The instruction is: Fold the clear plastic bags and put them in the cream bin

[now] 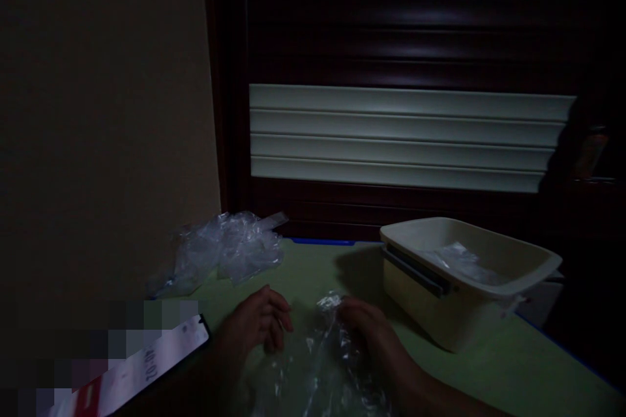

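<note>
A clear, crinkled plastic bag (317, 371) spreads across the near middle of the green tabletop. My right hand (364, 322) closes on its upper edge, where the film is bunched up and shiny. My left hand (261, 319) is just left of the bag, its fingers loosely bent and apart, with nothing visible in them. Beyond my left hand lies a heap of clear plastic bags (229, 247). To the right of my right hand stands a cream plastic bin (420, 300) with a dark handle; more clear plastic (460, 257) lies inside it.
A lit phone (161, 358) lies at the lower left beside my left forearm. The green table (303, 273) has a blue edge and meets a dark slatted panel (391, 202) with pale slats. A wall (107, 111) rises on the left. The room is dim.
</note>
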Demonstrator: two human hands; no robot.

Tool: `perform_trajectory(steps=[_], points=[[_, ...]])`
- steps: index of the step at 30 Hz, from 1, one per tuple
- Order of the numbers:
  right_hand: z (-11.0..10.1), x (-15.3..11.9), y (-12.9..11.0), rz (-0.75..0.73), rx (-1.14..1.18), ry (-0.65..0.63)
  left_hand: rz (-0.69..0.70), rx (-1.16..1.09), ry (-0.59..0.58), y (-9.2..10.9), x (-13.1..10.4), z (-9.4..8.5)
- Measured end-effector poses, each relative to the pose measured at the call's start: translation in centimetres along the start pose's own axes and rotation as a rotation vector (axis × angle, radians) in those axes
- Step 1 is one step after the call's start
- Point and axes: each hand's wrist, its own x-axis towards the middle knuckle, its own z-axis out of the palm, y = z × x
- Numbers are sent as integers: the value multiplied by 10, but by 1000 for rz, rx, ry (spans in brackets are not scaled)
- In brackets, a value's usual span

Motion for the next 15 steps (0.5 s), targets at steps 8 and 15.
perform_trajectory(steps=[8, 15], points=[[5, -14, 1, -138, -199, -414, 162, 598, 83, -16, -26, 20], [7, -7, 9, -54, -38, -28, 111, 199, 252, -4, -10, 14]])
